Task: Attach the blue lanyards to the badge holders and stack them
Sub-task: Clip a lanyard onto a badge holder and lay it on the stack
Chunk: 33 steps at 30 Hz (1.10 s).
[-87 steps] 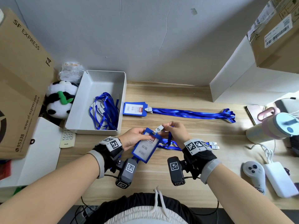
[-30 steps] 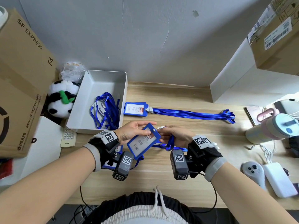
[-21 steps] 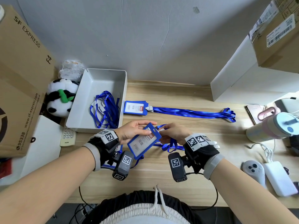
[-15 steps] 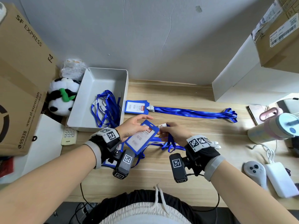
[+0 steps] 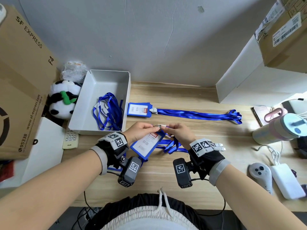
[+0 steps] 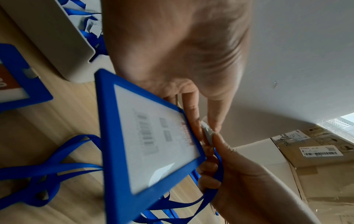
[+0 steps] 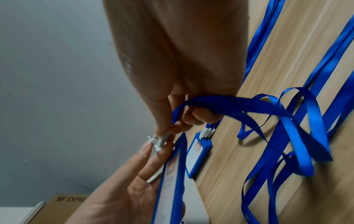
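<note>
Centrally, our left hand [image 5: 141,131] pinches the top edge of the rigid blue badge holder [image 5: 146,145], our right hand [image 5: 178,132] pinches the lanyard [image 5: 171,145]'s pale plastic clip [image 5: 160,125] against it. Glossy ribbon trails onto the wooden desk [image 5: 207,138], bare toward the right.

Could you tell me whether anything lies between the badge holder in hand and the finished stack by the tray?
Nothing visible: bare desk separates the held badge holder from the finished stack beside the tray.
</note>
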{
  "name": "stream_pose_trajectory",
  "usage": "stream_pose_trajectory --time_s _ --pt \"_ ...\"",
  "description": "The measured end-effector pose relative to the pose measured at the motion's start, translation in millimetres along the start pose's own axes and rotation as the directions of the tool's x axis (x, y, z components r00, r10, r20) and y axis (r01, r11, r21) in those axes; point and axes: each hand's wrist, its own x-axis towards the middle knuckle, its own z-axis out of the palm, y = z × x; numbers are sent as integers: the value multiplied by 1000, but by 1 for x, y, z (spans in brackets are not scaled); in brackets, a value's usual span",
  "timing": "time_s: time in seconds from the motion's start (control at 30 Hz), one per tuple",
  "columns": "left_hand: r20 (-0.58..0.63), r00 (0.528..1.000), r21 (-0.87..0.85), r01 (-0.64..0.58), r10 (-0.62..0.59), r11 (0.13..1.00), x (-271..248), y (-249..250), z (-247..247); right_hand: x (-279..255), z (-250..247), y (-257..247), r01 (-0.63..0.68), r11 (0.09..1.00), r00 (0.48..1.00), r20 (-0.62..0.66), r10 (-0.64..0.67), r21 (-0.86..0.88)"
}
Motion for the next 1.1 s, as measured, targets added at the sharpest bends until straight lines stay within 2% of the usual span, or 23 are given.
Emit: stream_pose_trajectory --time_s 0.07,0.17,0.27,0.4,0.6,0.67,0.73,0.8,0.9,0.97,1.1 --pt "-27 999 66 -40 42 997 1 -3 1 -4 1 -2 24 999 1000 3 -24 -28" --pt "-55 997 68 -43 47 997 1 -6 2 -8 1 -4 37 996 999 5 -37 -87" --pt "-89 994 19 -54 55 998 -1 -8 4 -10 0 -2 77 990 997 -1 -78 -115" --pt "-99 994 -86 -42 33 995 -4 -7 3 -10 0 0 82 995 996 -38 -84 -50" --pt "-163 985 -136 -84 62 987 -7 -6 0 -8 0 4 95 993 995 8 -95 -64" --pt "-210 976 -155 -82 48 985 -8 -7 -4 -7 -6 6 72 990 997 46 -67 -119" --pt "-289 956 -168 -92 40 981 -9 -10 -11 -8 -15 9 56 963 996 82 -35 -264" --pt "-366 930 -189 -103 27 977 -10 -17 -20 -8 -25 11 52 929 998 49 -37 -367" --pt "-446 895 -217 -94 -13 972 -14 -28 -32 -10 -34 4 126 943 983 -90 -160 -308" --pt "-476 878 -244 -74 -53 967 -18 -35 -38 -13 -36 -8 194 956 967 -122 -224 -221" --pt "-439 888 -334 -16 -140 943 -28 -45 -42 -13 -26 -43 244 959 969 75 -236 -145"
